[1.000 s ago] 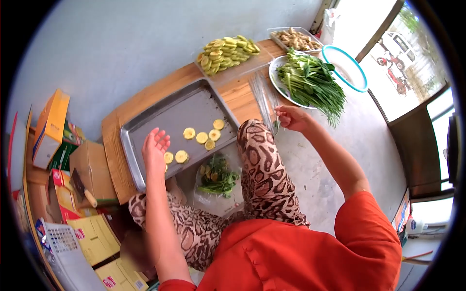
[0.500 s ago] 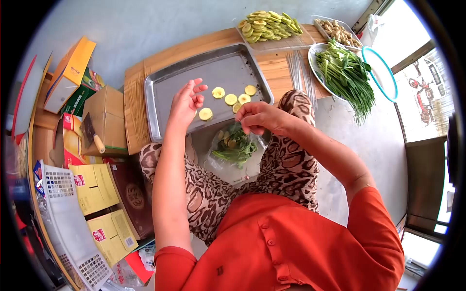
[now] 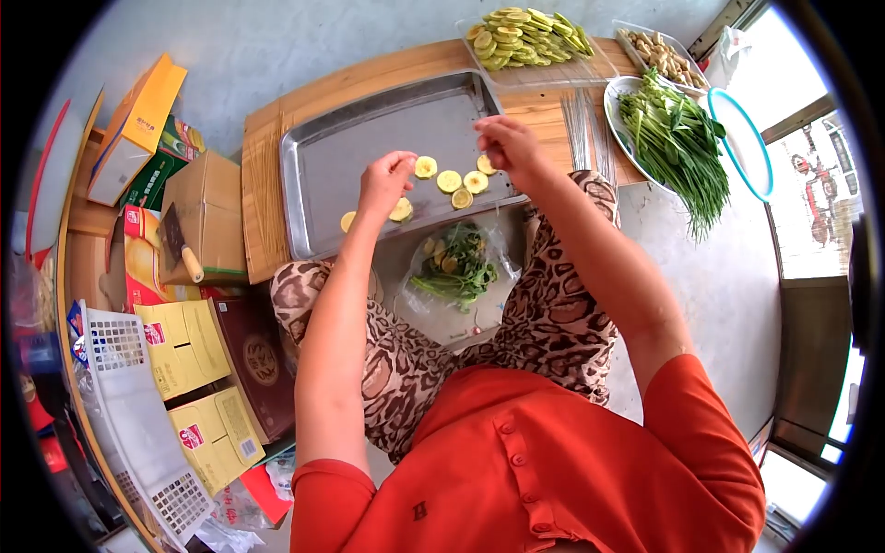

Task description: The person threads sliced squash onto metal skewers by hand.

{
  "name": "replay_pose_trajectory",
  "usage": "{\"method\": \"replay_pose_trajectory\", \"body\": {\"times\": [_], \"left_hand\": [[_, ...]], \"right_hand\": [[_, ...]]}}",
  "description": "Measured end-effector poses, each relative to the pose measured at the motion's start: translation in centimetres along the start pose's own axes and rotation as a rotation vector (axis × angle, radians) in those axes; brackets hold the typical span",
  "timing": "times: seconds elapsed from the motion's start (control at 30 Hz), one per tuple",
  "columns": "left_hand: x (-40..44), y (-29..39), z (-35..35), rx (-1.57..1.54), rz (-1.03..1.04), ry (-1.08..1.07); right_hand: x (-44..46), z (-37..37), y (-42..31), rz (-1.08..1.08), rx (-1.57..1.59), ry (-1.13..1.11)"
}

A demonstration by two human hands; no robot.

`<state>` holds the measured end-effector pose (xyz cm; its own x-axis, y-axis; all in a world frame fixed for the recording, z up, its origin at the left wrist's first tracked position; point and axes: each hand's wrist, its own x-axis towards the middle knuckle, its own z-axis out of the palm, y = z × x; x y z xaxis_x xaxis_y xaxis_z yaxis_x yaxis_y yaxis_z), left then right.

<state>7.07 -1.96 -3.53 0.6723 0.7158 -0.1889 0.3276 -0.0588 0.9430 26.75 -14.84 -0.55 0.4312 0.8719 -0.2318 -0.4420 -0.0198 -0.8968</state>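
Note:
A grey metal tray (image 3: 369, 120) lies on the wooden table, with several round yellow-green slices (image 3: 449, 181) near its front edge. My left hand (image 3: 386, 182) is over the tray beside the slices, its fingers pinched together. Above the tray's right part, my right hand (image 3: 509, 147) has thumb and fingertips closed. What either hand holds, if anything, is too small to make out. Thin skewer-like sticks (image 3: 588, 138) lie on the table to the right of the tray.
Piled slices (image 3: 525, 39) fill a clear tray at the back. Beyond are a container of ginger-like pieces (image 3: 659, 57), a plate of leafy greens (image 3: 673, 138) and a blue-rimmed basin (image 3: 740, 138). Below the tray sits a bag of greens (image 3: 456, 267). A knife (image 3: 184, 249) rests by boxes at left.
The view has shifted, so the table appears farther right and higher. My right hand has moved from the sticks to over the tray. My left hand's fingers have closed, nearer the slices.

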Motion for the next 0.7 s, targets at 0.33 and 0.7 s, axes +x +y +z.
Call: {"method": "replay_pose_trajectory", "body": {"times": [0.33,0.7], "left_hand": [[2.7,-1.4,8.0,0.580,0.531,-0.132],[2.6,-1.5,9.1,1.002,0.604,-0.236]], "right_hand": [[-0.1,-0.5,-2.4,-0.071,0.140,0.080],[-0.3,-1.8,-2.9,-0.070,0.124,0.061]]}}
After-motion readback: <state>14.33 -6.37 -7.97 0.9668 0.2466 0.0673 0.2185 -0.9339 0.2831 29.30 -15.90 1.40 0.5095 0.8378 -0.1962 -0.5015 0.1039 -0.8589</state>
